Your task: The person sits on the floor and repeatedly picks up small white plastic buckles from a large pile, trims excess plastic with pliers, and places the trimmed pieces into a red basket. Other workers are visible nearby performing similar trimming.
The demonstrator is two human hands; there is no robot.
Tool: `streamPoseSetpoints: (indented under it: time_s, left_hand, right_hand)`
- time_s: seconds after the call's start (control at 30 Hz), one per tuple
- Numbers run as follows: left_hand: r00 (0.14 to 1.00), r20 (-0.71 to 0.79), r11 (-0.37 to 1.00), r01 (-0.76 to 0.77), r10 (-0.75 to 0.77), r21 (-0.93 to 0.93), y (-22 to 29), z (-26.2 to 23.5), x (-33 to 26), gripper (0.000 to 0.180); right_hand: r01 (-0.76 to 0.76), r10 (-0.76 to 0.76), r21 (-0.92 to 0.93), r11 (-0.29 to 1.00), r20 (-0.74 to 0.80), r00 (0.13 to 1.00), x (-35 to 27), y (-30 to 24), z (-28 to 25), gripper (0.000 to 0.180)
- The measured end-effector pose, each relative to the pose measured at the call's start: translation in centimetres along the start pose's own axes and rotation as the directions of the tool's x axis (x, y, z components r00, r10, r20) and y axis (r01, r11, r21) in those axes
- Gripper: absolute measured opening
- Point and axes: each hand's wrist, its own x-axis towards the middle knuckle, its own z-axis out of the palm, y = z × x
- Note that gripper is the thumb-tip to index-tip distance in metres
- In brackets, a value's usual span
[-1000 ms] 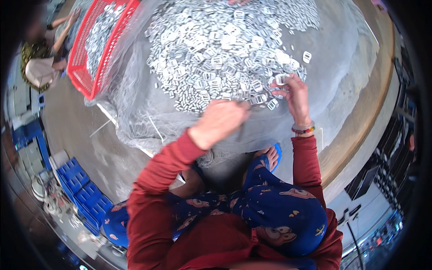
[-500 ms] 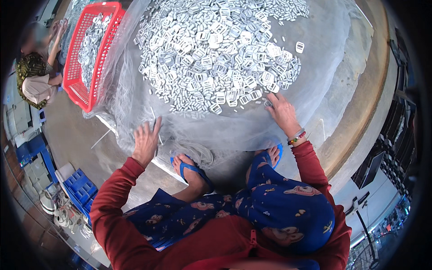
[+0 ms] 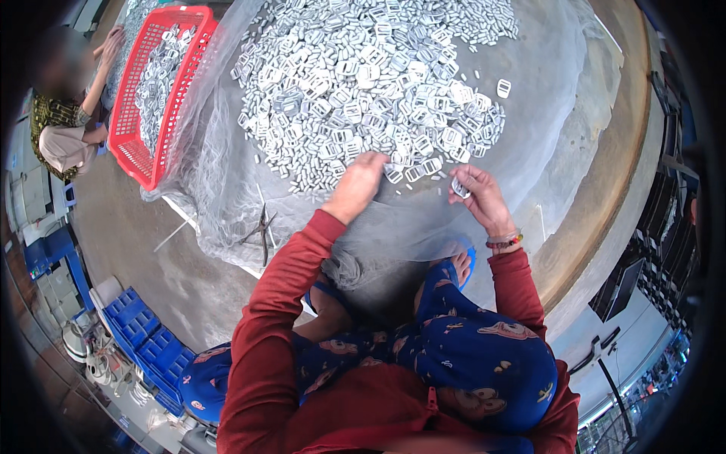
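Now my two hands are apart from each other, both at the near edge of the big pile (image 3: 355, 91) of silver-grey buckles and small rounded pieces. In my right hand (image 3: 475, 193) I hold one buckle (image 3: 460, 188), pinched between the thumb and the fingers, just outside the pile. My left hand (image 3: 358, 185) reaches to the pile with its back turned up, and its fingertips are at another buckle (image 3: 393, 175); I cannot tell if they grip it or only touch it. Some small pieces lie loose between my hands, and one single buckle (image 3: 503, 88) lies well apart, at the right side of the pile.

The pile lies on a thin whitish net (image 3: 219, 163), which is spread over the grey floor (image 3: 113, 219) and wrinkled at the left. On this net, to the left of my left sleeve (image 3: 283, 265), there is a pair of pliers (image 3: 264, 236) with its handles spread. Farther to the left stands a red basket (image 3: 123, 140) with more grey pieces inside. Beside it another person (image 3: 59, 125) is sitting low, with an arm raised.
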Motion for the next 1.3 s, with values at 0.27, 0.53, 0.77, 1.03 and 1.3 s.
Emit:
streamPoseSetpoints:
  time_s: [0.27,0.53,0.77,1.03,1.3]
  left_hand:
    - [0.981,0.129,-0.148,0.107,-0.143,-0.983,-0.5,-5.8,1.2,0.024]
    - [0.912,0.304,0.574,0.411,-0.277,-0.709,-1.0,-6.4,1.2,0.018]
    - [0.973,0.230,0.953,-0.084,0.016,0.291,-1.7,-3.4,-2.0,0.017]
    - [0.968,0.203,0.372,0.245,-0.150,-0.895,0.3,-7.3,1.1,0.026]
    - [0.852,0.512,0.931,0.269,-0.111,-0.245,-0.1,-5.0,-0.6,0.032]
  right_hand:
    - [0.379,-0.574,-0.880,0.286,0.160,0.803,6.1,-3.0,3.4,0.026]
    - [0.160,-0.279,-0.819,0.551,-0.001,0.960,5.7,-1.0,4.3,0.013]
    - [0.160,-0.159,0.003,0.987,0.144,0.977,1.8,-3.0,2.2,0.038]
    - [0.259,-0.502,-0.965,-0.027,0.237,0.832,3.6,1.5,2.7,0.049]
    - [0.290,-0.363,-0.797,0.530,0.095,0.927,4.2,0.3,2.1,0.021]
